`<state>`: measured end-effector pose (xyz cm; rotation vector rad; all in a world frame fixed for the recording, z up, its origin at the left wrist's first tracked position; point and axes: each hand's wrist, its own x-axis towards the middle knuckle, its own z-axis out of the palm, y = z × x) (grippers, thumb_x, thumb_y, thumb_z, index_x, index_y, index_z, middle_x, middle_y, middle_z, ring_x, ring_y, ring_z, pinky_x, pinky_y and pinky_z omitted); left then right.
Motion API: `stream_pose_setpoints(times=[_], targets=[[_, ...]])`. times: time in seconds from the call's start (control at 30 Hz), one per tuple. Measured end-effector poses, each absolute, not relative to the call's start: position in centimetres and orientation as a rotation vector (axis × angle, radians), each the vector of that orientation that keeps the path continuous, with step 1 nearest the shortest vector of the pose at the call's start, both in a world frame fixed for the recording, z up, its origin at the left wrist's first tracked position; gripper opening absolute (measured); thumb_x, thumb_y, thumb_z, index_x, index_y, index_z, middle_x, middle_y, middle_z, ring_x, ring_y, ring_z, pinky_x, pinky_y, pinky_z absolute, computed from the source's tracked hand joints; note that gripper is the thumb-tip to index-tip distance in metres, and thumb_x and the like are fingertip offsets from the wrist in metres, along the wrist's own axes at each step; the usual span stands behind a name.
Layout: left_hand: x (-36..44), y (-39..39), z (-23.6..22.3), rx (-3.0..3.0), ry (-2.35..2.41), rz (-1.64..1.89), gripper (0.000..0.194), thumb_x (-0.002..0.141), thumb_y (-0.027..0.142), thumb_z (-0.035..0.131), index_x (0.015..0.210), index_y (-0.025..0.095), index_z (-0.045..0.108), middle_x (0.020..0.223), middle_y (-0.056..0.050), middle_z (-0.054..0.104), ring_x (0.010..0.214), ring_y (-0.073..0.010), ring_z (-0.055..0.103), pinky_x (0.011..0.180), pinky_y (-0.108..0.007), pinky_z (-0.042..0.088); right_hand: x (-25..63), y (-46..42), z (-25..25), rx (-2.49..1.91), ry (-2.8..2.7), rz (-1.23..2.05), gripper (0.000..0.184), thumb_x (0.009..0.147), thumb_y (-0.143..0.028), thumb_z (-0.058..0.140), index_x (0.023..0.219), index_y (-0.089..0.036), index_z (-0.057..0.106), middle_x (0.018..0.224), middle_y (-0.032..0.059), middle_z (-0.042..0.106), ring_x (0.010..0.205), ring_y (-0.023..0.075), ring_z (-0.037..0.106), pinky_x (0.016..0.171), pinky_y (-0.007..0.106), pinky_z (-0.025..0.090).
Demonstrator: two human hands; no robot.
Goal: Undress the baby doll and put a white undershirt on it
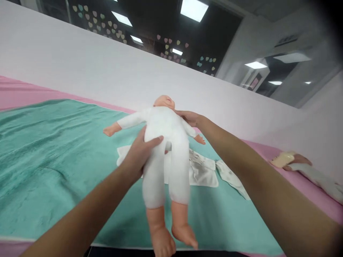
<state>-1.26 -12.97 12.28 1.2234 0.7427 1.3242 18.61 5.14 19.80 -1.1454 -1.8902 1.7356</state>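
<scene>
A baby doll (166, 142) with a white cloth body and bare plastic head, hands and feet is held up above a teal towel (48, 150). My left hand (140, 151) grips the doll's left side at the hip, thumb across its belly. My right hand (189, 117) reaches behind the doll's neck and shoulder, fingers mostly hidden by the doll. Under the doll lies a small white patterned garment (200, 171), spread open on the towel.
The towel lies on a pink surface (16, 92) against a white wall. At the far right another person's hand (297, 160) holds a pale object (282, 159) beside white cloth (321, 180). The surface's near edge runs along the bottom.
</scene>
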Motion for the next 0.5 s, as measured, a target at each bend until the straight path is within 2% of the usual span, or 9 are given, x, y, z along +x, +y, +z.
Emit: stream_pose_setpoints(times=[0.2,0.27,0.37,0.5], targets=[[6.1,-14.4,7.9,1.658,0.822,0.969,0.063,0.089,0.049,0.024,0.143,0.032,-0.005,0.146,-0.005,0.03,0.119,-0.0267,0.048,0.089,-0.037,0.05,27.8,0.1,14.1,-1.265,-1.692,1.678,0.038,0.079,-0.045,0.055,0.102,-0.016,0.061,0.097,0.0081,0.067,0.091,0.0228,0.061,0.086,0.04,0.048],[7.2,-14.3,6.0,1.864,0.839,0.874,0.065,0.089,0.049,0.023,0.143,0.029,-0.007,0.143,-0.007,0.034,0.118,-0.0283,0.048,0.09,-0.038,0.05,29.1,-0.9,12.3,-1.326,-1.667,1.631,0.036,0.076,-0.046,0.059,0.096,-0.017,0.063,0.093,0.0091,0.068,0.088,0.0238,0.061,0.084,0.04,0.048],[8.1,-14.1,3.3,2.147,0.794,0.684,0.071,0.085,0.047,0.034,0.144,0.028,-0.001,0.134,-0.008,0.047,0.115,-0.0311,0.05,0.091,-0.04,0.049,30.1,-1.9,10.1,-1.383,-1.66,1.55,0.036,0.074,-0.049,0.061,0.091,-0.017,0.064,0.088,0.0086,0.068,0.084,0.0232,0.061,0.082,0.041,0.048],[7.9,-13.6,1.1,2.133,0.937,0.619,0.066,0.088,0.039,0.031,0.144,0.029,-0.004,0.131,-0.009,0.05,0.111,-0.0259,0.054,0.083,-0.035,0.051,30.3,-1.8,8.1,-1.387,-1.696,1.447,0.042,0.073,-0.054,0.059,0.094,-0.017,0.062,0.09,0.0077,0.068,0.084,0.0228,0.06,0.08,0.041,0.048]])
